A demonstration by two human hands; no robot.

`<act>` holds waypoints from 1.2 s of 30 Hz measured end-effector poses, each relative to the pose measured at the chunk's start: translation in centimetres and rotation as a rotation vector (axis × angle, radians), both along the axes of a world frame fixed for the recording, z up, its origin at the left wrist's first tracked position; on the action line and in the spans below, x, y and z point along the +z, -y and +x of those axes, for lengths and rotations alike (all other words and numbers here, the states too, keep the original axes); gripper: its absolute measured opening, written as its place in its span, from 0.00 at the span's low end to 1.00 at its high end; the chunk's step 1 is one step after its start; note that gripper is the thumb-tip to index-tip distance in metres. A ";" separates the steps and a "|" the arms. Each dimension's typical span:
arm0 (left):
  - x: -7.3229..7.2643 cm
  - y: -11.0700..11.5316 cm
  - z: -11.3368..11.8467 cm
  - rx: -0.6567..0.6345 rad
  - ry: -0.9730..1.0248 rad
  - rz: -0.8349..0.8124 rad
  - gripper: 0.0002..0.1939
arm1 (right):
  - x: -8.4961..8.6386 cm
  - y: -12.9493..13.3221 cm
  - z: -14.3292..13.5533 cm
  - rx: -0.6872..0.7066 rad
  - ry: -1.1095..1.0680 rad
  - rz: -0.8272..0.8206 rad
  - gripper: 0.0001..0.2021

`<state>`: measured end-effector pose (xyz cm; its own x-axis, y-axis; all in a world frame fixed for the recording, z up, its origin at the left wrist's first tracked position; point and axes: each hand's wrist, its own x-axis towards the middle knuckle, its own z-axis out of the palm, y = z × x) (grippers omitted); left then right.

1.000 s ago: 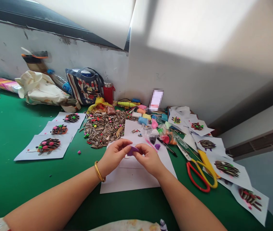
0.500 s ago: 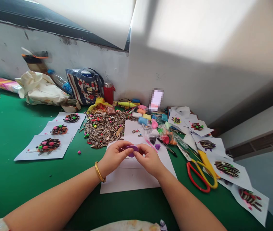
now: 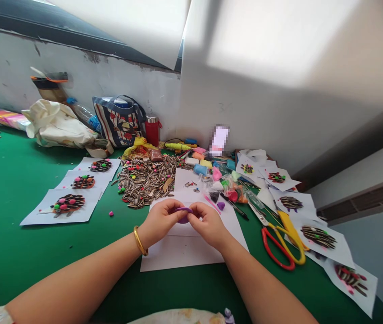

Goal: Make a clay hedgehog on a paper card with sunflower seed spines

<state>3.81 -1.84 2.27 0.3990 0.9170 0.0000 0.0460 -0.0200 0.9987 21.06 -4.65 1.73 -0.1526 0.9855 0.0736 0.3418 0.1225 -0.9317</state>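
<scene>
Seed pile point(image 3: 146, 180) sits just up and left of the white sheet point(image 3: 191, 249). Over that sheet, left hand point(image 3: 157, 221) and right hand point(image 3: 209, 223) both pinch a flattened purple clay piece point(image 3: 183, 214) between fingertips. Scissors point(image 3: 281, 240) lie just right of it.

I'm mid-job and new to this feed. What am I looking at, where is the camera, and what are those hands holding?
There is no machine: the single view comes from a camera on a person's head, looking down at their own bare hands. The left hand, with a gold bangle, and the right hand pinch a piece of purple clay between them over white paper. On the green table lie a pile of sunflower seeds, finished seed pictures on cards, and red and yellow scissors to the right.
</scene>
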 end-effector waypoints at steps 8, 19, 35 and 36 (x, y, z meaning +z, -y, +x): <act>-0.2 0.0 -0.2 0.046 -0.047 0.106 0.13 | 0.0 0.1 0.0 0.003 0.019 -0.005 0.05; -0.3 0.0 -0.1 0.016 -0.066 0.097 0.16 | -0.2 0.0 0.1 -0.010 -0.083 -0.021 0.05; -0.1 0.0 -0.1 0.015 -0.092 0.096 0.11 | 0.4 0.1 -0.1 -0.001 -0.019 -0.015 0.06; -0.1 0.0 0.0 0.004 -0.061 0.076 0.11 | 0.5 0.1 -0.1 -0.002 -0.019 -0.011 0.06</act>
